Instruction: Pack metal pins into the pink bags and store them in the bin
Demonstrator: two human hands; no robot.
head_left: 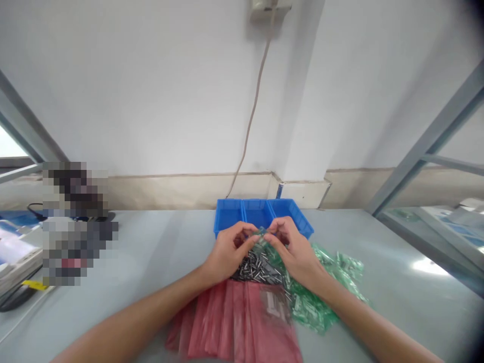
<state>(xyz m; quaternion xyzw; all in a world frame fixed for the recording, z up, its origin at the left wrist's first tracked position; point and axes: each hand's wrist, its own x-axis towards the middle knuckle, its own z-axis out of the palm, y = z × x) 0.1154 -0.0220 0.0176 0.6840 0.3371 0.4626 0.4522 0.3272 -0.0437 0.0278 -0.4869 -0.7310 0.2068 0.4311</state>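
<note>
My left hand and my right hand meet at the middle, in front of the blue bins. Thumbs and fingertips of both pinch a small clear green plastic bag; its contents are too small to tell. Beneath the hands lies a heap of short metal pins. Pink-red plastic bags overlap in a row nearest me, the rightmost with a pale label or insert. A pile of green plastic bags spreads to the right, partly under my right forearm.
Three joined blue bins stand behind my hands, near the wall. A cable runs down the wall behind them. Grey metal frames rise at both sides. Far left, a blurred-out area sits beside white equipment and a cable.
</note>
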